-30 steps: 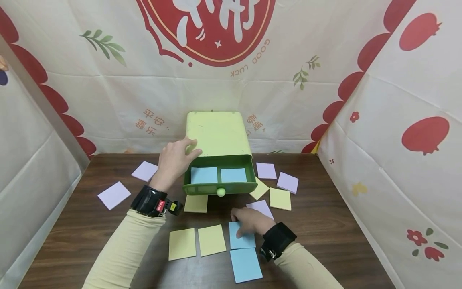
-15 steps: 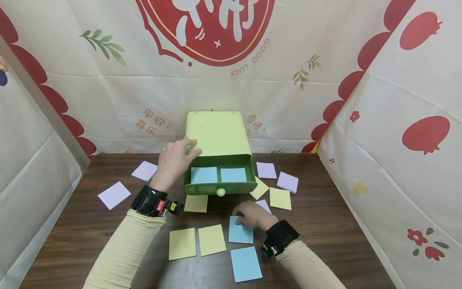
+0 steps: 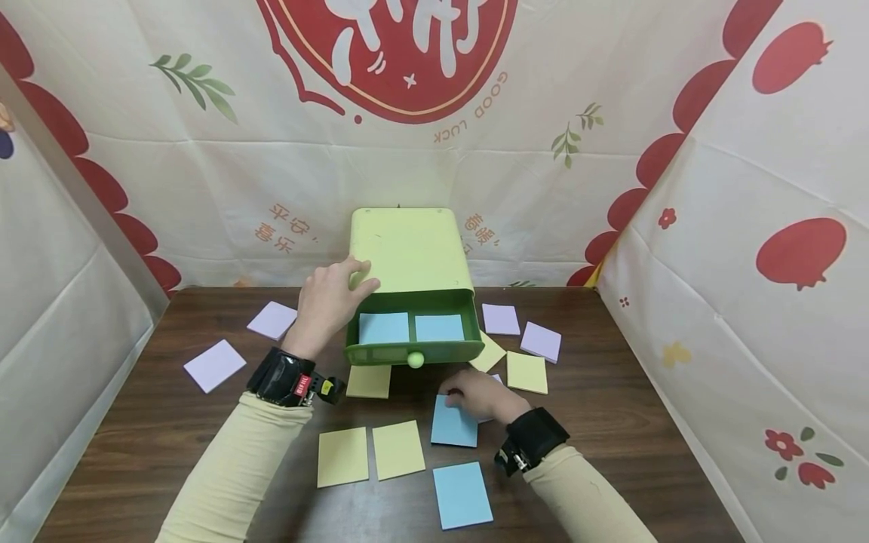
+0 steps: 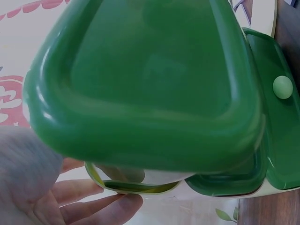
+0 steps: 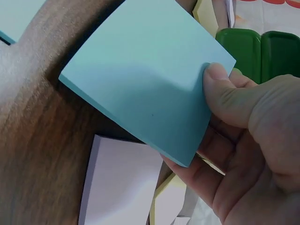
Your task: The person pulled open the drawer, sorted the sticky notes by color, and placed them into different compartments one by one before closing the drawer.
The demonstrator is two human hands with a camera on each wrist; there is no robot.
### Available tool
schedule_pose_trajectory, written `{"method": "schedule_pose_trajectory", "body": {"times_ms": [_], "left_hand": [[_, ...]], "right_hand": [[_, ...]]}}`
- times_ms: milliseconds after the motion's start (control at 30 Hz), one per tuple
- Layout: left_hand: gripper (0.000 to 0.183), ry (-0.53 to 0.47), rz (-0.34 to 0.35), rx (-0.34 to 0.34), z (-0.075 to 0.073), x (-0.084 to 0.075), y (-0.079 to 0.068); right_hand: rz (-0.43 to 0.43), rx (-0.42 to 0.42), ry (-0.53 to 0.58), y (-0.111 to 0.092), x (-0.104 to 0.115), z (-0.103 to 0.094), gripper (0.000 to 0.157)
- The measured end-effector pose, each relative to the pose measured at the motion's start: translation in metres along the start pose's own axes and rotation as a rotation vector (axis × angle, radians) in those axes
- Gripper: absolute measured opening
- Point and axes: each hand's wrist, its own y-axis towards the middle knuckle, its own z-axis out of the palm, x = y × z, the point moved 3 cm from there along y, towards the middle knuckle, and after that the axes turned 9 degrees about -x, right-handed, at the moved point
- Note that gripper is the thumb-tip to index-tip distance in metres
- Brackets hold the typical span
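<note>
Between thumb and fingers, my right hand (image 3: 483, 394) pinches a pad of blue sticky notes (image 3: 453, 422); the right wrist view shows the thumb on top of the blue pad (image 5: 140, 79) and fingers beneath. My left hand (image 3: 330, 300) rests at the upper left side of a small drawer box (image 3: 413, 249) with a light yellow-green top, its fingers fairly straight in the left wrist view. The box's green drawer (image 3: 444, 352) is pulled out. Two blue pads lie in it, a left one (image 3: 383, 329) and a right one (image 3: 439, 329), on either side of a divider.
Another blue pad (image 3: 463, 495) lies near the front. Yellow pads lie left of it (image 3: 342, 457), under the drawer front (image 3: 369, 382) and at the right (image 3: 526, 373). Purple pads are at left (image 3: 214, 366) and right (image 3: 541, 342). A printed cloth (image 3: 285, 181) stands behind the table.
My right hand has lifted the blue pad and moved it away from the front blue pad, towards the drawer, over a purple pad. My left hand and the drawer have stayed put.
</note>
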Motion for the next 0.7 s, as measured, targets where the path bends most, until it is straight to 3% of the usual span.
{"method": "schedule_pose_trajectory", "body": {"times_ms": [267,500,700], "left_hand": [[0.043,0.003,0.009,-0.009,0.0,0.0,0.0],[0.043,0.0,-0.004,-0.001,0.0,0.001,0.0],[0.043,-0.002,-0.014,0.004,0.0,0.001,0.0]], "right_hand": [[0.013,-0.039,0.016,0.0,-0.007,-0.011,0.017],[-0.022,-0.082,0.058,0.0,-0.015,-0.022,0.007],[0.052,-0.087,0.111,-0.001,-0.022,-0.03,0.006]]}}
